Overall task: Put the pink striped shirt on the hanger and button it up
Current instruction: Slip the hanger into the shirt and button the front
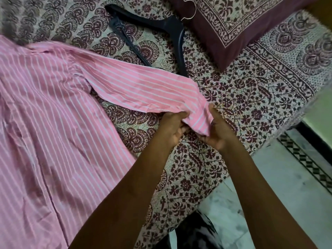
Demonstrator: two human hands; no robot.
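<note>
The pink striped shirt (45, 114) lies spread flat across the left of the bed, one sleeve stretched out to the right. My left hand (172, 127) and my right hand (218, 131) both pinch the cuff end of that sleeve, lifting it slightly off the bed. A black hanger (177, 31) with a thin metal hook lies flat on the bedsheet beyond the sleeve, apart from the shirt and from both hands.
A maroon patterned pillow (233, 24) sits at the back right, under the hanger's hook. The printed bedsheet (251, 90) ends at the bed edge on the right, with tiled floor (287, 186) below. A dark object (194, 230) lies on the floor near the bottom.
</note>
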